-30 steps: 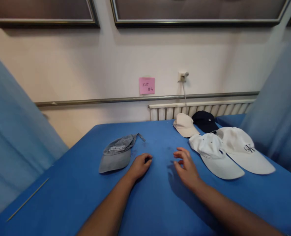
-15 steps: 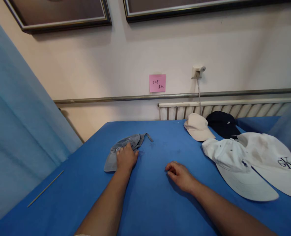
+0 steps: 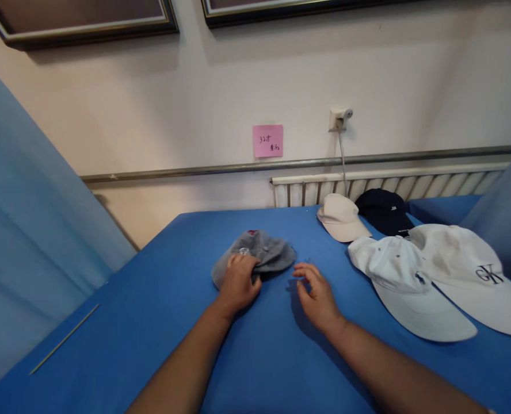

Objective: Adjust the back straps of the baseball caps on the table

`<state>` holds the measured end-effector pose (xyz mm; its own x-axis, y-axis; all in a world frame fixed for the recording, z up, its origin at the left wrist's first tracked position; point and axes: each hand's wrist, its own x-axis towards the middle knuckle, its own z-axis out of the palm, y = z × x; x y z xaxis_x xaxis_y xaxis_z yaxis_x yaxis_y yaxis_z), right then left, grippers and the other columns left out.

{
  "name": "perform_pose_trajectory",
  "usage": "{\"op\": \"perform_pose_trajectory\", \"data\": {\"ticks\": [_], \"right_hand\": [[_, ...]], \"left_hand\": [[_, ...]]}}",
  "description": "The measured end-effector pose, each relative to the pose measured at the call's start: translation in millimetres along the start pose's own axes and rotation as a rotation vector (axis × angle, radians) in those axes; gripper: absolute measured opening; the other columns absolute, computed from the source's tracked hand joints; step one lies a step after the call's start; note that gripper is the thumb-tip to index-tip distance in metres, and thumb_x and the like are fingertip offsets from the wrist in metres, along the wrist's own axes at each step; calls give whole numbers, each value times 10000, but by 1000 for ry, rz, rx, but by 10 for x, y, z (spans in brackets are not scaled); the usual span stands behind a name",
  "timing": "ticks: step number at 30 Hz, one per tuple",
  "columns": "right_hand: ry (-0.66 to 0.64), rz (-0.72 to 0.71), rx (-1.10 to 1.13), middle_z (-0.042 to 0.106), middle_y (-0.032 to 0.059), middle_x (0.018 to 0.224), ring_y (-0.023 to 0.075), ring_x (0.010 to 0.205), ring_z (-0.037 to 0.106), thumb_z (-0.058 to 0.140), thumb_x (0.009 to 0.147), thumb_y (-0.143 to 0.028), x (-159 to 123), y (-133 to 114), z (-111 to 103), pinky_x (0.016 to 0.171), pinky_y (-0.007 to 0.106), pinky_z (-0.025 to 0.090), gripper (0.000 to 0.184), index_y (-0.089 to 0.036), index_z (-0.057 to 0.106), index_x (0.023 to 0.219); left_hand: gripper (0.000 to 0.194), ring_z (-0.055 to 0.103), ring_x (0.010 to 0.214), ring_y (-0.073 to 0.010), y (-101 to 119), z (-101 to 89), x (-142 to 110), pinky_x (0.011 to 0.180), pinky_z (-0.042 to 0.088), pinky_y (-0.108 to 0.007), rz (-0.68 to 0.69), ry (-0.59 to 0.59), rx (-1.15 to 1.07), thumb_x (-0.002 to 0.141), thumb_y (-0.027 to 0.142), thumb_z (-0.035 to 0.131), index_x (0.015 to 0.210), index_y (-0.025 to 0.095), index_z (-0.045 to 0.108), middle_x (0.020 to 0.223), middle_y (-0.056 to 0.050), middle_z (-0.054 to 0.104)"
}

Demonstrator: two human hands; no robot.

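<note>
Pinching, left hand (image 3: 239, 280) holds gray baseball cap (image 3: 277, 255) near its brim, mid blue-covered table (image 3: 255, 356); right hand (image 3: 318, 298), loosely spread, just beside. Farther right: white pony-logo cap (image 3: 391, 267), white lettered cap (image 3: 458, 259), beige cap (image 3: 340, 215), navy cap (image 3: 382, 208).

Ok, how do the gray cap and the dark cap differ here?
Color: the gray cap is a mid gray, while the dark cap is nearly black.
Contact: the left hand has hold of the gray cap; neither hand touches the dark cap.
Place: the gray cap is near mid-view, the dark cap farther back and right, beside the beige cap.
Both carry pale front markings.
</note>
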<state>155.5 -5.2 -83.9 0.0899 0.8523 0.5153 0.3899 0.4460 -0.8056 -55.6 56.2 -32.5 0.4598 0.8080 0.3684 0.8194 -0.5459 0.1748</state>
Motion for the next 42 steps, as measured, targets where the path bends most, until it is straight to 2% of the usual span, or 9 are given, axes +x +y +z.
{"op": "perform_pose_trajectory", "data": {"ticks": [4, 11, 17, 22, 24, 28, 32, 36, 42], "right_hand": [[236, -101, -87, 531, 103, 1260, 243, 1207, 490, 478, 819, -135, 81, -56, -161, 1038, 457, 372, 260, -225, 595, 1033], [242, 311, 16, 578, 112, 1175, 243, 1123, 551, 532, 727, -200, 163, 481, -53, 976, 431, 435, 252, -193, 613, 965], [100, 450, 207, 691, 71, 935, 214, 866, 647, 559, 712, -277, 136, 591, 58, 801, 368, 512, 250, -187, 595, 942], [77, 494, 333, 685, 29, 752, 176, 638, 611, 567, 717, -359, 131, 490, 65, 603, 299, 486, 267, -189, 587, 922], [103, 531, 347, 662, 8, 689, 152, 564, 572, 573, 707, -362, 147, 484, 57, 556, 277, 456, 286, -180, 590, 926], [113, 528, 303, 672, 27, 745, 170, 655, 611, 569, 675, -287, 162, 496, 47, 612, 293, 477, 256, -180, 602, 905], [-2, 354, 137, 655, 65, 974, 226, 905, 630, 577, 688, -236, 112, 428, 59, 773, 376, 511, 276, -200, 600, 961], [-124, 146, -70, 556, 97, 1218, 274, 1132, 548, 717, 675, -285, 53, 317, 85, 962, 457, 458, 525, -208, 544, 1164], [-107, 2, -246, 509, 123, 1289, 304, 1227, 486, 737, 668, -210, 77, 293, 90, 1035, 494, 416, 713, -218, 424, 1309]], "left_hand": [[433, 511, 1159, -256, 26, -4, 2, 1115, 240, -456, 46, 40, -85, 651, 23, 470, 1016, 212, 605, 1117, -72, 649], [499, 419, 1289, -304, -316, 182, -4, 1081, 311, -483, -123, 44, -26, 699, 62, 493, 1166, 206, 595, 1321, -96, 571], [717, 311, 1381, -311, 54, 135, -31, 1141, 225, -530, 149, -34, -173, 664, 106, 570, 1366, 197, 459, 1451, -109, 444], [440, 480, 1253, -276, 376, 1, -84, 1106, 314, -472, 264, -60, -369, 821, 231, 560, 1260, 213, 565, 1309, -104, 580], [306, 581, 1102, -243, 397, 20, -93, 1017, 416, -411, 138, -73, -489, 903, 319, 480, 1143, 204, 631, 1149, -87, 665], [384, 632, 892, -219, 265, 179, -48, 832, 496, -345, -276, -7, -739, 933, 435, 395, 942, 170, 672, 928, -62, 700], [383, 630, 823, -210, 138, 317, 11, 755, 496, -306, -566, 128, -1010, 866, 502, 512, 844, 150, 662, 846, -60, 688], [320, 642, 697, -176, 197, 277, 25, 658, 502, -266, -783, 204, -1418, 788, 460, 667, 843, 145, 642, 780, -54, 689], [193, 661, 619, -171, 367, 85, 12, 609, 531, -276, -1012, 16, -1768, 840, 296, 658, 935, 129, 645, 782, -72, 714]]}}
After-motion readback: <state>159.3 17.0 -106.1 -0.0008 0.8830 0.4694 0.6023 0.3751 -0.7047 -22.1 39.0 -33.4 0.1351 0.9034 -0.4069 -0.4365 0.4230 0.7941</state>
